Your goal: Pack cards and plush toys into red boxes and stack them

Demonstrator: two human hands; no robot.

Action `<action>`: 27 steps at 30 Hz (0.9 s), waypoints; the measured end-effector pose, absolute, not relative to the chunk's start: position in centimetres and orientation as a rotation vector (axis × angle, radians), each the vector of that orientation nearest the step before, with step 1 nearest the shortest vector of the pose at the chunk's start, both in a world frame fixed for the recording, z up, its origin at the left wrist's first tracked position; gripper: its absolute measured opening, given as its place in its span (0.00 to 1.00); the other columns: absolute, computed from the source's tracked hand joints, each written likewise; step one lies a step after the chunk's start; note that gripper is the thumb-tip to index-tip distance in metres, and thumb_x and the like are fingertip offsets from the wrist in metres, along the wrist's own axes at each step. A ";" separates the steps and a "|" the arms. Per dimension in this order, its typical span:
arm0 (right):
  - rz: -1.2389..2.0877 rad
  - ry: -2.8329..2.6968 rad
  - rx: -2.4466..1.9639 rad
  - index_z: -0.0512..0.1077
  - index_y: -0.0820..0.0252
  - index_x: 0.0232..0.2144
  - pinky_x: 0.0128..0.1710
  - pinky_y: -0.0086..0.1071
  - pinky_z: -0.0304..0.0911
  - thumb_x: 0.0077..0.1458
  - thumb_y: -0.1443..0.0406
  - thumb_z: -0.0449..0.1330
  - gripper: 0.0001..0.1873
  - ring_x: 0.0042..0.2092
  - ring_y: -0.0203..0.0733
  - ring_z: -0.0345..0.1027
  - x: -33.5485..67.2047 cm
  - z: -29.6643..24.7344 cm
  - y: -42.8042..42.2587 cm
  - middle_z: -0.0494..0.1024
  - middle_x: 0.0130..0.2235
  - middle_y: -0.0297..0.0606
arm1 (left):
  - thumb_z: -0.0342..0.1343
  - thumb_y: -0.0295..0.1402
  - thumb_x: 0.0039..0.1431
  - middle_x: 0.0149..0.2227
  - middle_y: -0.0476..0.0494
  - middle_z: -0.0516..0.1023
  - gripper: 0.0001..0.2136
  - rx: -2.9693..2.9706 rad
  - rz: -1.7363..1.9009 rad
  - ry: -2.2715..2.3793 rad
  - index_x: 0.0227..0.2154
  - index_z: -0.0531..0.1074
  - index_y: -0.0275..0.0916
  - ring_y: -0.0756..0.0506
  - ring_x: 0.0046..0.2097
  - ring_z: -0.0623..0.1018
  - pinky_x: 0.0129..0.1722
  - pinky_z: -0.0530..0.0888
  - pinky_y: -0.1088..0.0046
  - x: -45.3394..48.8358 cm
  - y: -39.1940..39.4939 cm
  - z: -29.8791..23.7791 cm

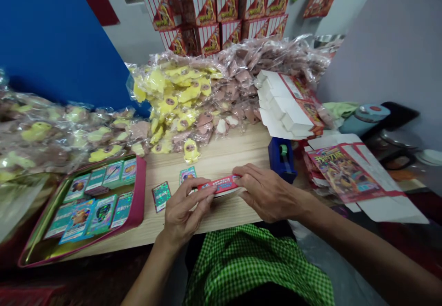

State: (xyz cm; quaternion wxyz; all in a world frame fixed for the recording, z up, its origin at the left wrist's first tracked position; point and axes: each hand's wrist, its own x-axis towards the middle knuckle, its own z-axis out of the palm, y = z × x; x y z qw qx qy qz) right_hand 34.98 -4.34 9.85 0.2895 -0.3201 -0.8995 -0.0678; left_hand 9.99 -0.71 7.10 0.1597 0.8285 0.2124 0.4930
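Note:
Between my two hands, just above the wooden table [221,220], is a red printed carton [221,184] with white and blue lettering and a white edge below. My left hand [186,207] pinches its left end between thumb and fingers. At its right end, my right hand [260,191] has its fingers closed over the carton. A green trading card [161,197] lies left of my left hand, and a blue-framed card [187,173] lies just beyond it. The carton's underside is hidden.
At left stands a pink-rimmed tin [140,191] holding stacks of cards. Bagged yellow and brown plush toys [186,94] are heaped behind. A blue tape dispenser [281,158], flattened cartons [348,172], a white-sided open carton [286,105] and a light-blue bottle [366,117] stand right.

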 end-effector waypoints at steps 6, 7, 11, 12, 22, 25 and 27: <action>-0.254 -2.306 -0.740 0.67 0.67 0.43 0.44 0.45 0.76 0.60 0.79 0.47 0.14 0.48 0.52 0.71 35.2 8.1 -3.6 0.75 0.45 0.57 | 0.63 0.26 0.63 0.55 0.29 0.79 0.14 2.762 1.311 0.575 0.51 0.75 0.34 0.41 0.54 0.80 0.53 0.79 0.63 9.4 -0.5 7.4; -0.238 -2.285 -0.751 0.67 0.66 0.44 0.46 0.45 0.76 0.60 0.79 0.47 0.14 0.49 0.51 0.71 35.2 8.1 -3.7 0.75 0.46 0.57 | 0.62 0.22 0.62 0.53 0.31 0.80 0.14 2.780 1.324 0.596 0.51 0.75 0.34 0.42 0.53 0.81 0.53 0.79 0.65 9.6 -0.7 7.5; -0.049 -2.054 -0.990 0.67 0.62 0.46 0.54 0.43 0.72 0.62 0.78 0.48 0.15 0.56 0.48 0.69 36.0 8.4 -5.1 0.75 0.51 0.53 | 0.62 0.18 0.61 0.52 0.35 0.80 0.17 2.782 1.352 0.694 0.51 0.76 0.36 0.44 0.50 0.82 0.53 0.78 0.66 10.9 -1.1 7.5; -0.011 -1.918 -1.142 0.68 0.61 0.45 0.55 0.43 0.71 0.61 0.77 0.49 0.15 0.57 0.49 0.69 36.7 8.3 -5.6 0.75 0.51 0.52 | 0.62 0.18 0.60 0.51 0.36 0.80 0.17 2.767 1.391 0.712 0.51 0.76 0.37 0.44 0.49 0.82 0.54 0.78 0.66 11.3 -1.1 7.4; 0.705 -0.798 -1.945 0.70 0.58 0.32 0.25 0.31 0.70 0.59 0.66 0.57 0.04 0.26 0.41 0.75 43.0 4.9 -6.6 0.76 0.29 0.35 | 0.64 0.18 0.59 0.46 0.39 0.81 0.15 2.703 1.500 0.658 0.48 0.77 0.35 0.46 0.45 0.81 0.46 0.78 0.71 15.6 -0.7 7.1; 0.710 -0.774 -1.873 0.69 0.57 0.32 0.25 0.30 0.70 0.59 0.63 0.57 0.05 0.28 0.41 0.76 42.6 4.8 -6.7 0.77 0.31 0.34 | 0.63 0.18 0.59 0.46 0.39 0.81 0.15 2.711 1.481 0.667 0.48 0.77 0.36 0.46 0.45 0.82 0.46 0.79 0.72 15.5 -0.6 7.2; 0.653 -0.772 -1.858 0.67 0.56 0.28 0.28 0.31 0.72 0.57 0.61 0.59 0.07 0.30 0.42 0.76 42.2 4.1 -7.2 0.76 0.30 0.35 | 0.63 0.19 0.60 0.47 0.38 0.81 0.15 2.713 1.474 0.677 0.48 0.77 0.36 0.46 0.46 0.82 0.47 0.79 0.71 15.4 -0.6 7.1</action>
